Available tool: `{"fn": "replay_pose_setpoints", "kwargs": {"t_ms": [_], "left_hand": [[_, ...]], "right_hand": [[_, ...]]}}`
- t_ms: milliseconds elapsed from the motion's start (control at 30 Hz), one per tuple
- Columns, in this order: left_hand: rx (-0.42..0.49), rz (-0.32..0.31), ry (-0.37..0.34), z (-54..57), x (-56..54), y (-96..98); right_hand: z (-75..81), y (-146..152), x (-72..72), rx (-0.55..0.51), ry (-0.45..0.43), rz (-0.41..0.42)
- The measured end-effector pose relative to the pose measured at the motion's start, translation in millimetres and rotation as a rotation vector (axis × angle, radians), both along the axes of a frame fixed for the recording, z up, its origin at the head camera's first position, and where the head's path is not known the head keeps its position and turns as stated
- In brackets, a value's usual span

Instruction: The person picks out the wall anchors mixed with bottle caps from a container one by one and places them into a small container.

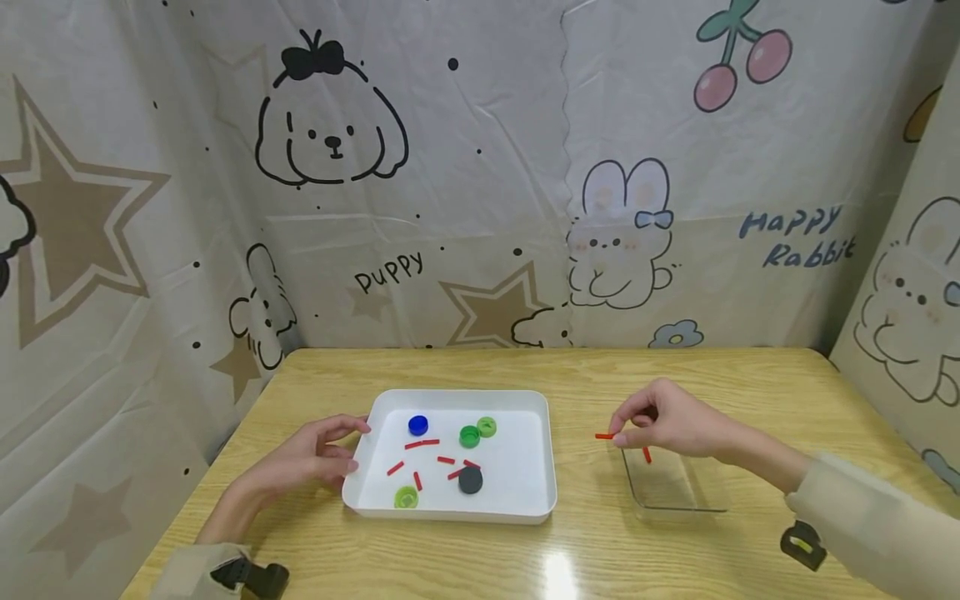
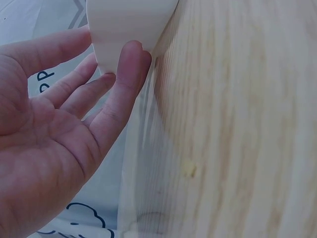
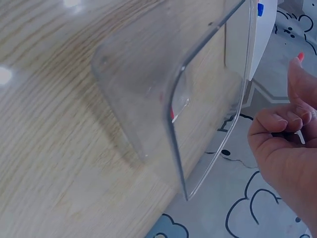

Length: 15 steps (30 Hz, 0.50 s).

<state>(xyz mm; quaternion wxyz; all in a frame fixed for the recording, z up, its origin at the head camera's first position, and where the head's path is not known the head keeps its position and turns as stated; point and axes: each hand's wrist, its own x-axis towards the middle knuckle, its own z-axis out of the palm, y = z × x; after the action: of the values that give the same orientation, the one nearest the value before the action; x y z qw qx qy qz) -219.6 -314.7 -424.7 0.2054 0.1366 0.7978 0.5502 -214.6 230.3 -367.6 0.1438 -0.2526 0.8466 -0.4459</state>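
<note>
At the left side of the white tray (image 1: 525,496) is my left hand (image 1: 300,457), its fingers spread and lightly bent. Fingertips touch the outside of the tray wall (image 2: 131,25) in the left wrist view. My right hand (image 1: 667,425) pinches a short red strip (image 1: 603,436) between thumb and forefinger, above the left rim of a clear box (image 1: 678,508). Another red strip (image 1: 647,455) shows inside that box. In the tray lie several red strips (image 1: 446,460), a blue cap (image 1: 417,425), a dark cap (image 1: 470,480) and several green caps (image 1: 469,436).
Everything stands on a wood-grain table (image 1: 592,550). A printed curtain (image 1: 480,208) hangs behind it and at both sides. The tray is left of the clear box, with a strip of tabletop between them.
</note>
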Motion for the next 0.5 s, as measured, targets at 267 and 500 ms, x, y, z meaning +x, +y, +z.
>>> {"fn": "replay_pose_setpoints", "kwargs": {"t_ms": [267, 500], "left_hand": [[0.01, -0.012, -0.005, -0.3, -0.6, -1.1], [0.046, -0.036, -0.006, -1.6, -0.3, -2.0]], "right_hand": [[-0.1, 16, 4.9, 0.026, 0.004, -0.05], [-2.7, 28, 6.7, 0.023, 0.021, -0.066]]}}
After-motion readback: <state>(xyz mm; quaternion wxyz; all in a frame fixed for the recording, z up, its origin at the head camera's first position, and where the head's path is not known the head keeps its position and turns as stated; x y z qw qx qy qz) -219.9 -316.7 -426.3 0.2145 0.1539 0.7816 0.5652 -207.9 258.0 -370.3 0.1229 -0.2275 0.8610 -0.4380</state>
